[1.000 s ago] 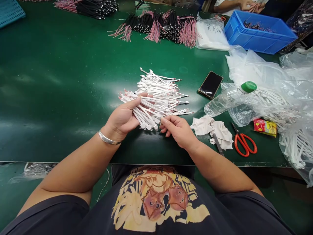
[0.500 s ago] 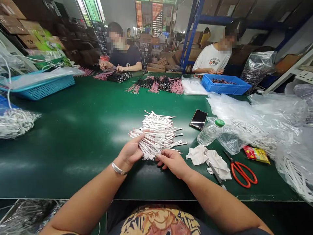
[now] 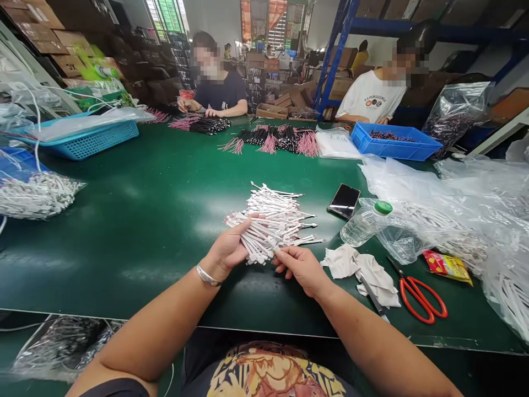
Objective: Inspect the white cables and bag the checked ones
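Bundle of thin white plastic-sheathed leads (image 3: pixel 281 218) fanned out at centre frame on the glossy green desk (image 3: pixel 124 231), long axes running roughly left-right. Left hand (image 3: pixel 226 251) clenched around the bundle's left end. Right hand (image 3: pixel 301 270) just beside it, fingertips (image 3: pixel 278 252) at the lower edge; can't tell if pinching a lead. Lower right: crumpled white cloth (image 3: pixel 359 273), red-handled steel scissors (image 3: pixel 421 300).

Site, from my remote view: a wire-assembly workshop. Beyond the left hand (image 3: pixel 226 249) and right hand (image 3: pixel 301 270) runs a long green-topped workbench (image 3: pixel 124 182) with pink-and-black wire bundles (image 3: pixel 273 140) and two seated workers (image 3: pixel 217 94); behind them, blue steel shelving racks (image 3: pixel 334 49) and stacked brown cardboard cartons (image 3: pixel 41 33).
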Tool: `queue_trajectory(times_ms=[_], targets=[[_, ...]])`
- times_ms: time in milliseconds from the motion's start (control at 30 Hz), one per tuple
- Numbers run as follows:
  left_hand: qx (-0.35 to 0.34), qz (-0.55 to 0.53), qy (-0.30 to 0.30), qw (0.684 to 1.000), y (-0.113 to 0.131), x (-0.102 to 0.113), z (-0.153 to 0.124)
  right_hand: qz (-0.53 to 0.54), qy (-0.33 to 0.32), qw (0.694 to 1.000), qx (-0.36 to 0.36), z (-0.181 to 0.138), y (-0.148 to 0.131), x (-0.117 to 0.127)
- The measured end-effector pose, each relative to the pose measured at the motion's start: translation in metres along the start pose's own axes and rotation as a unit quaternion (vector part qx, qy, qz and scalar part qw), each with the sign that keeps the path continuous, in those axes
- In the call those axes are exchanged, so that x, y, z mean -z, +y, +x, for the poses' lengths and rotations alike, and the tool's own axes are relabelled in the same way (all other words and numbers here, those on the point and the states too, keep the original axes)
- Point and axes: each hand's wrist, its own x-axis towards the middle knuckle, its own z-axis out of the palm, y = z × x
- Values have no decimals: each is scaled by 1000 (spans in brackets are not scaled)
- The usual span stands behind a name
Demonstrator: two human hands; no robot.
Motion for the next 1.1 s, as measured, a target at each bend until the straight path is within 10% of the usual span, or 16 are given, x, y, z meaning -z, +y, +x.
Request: queue_trajectory(times_ms=[1100], targets=[[17, 17, 85, 996, 1, -16, 2, -86, -27, 995, 44, -8, -8, 11]])
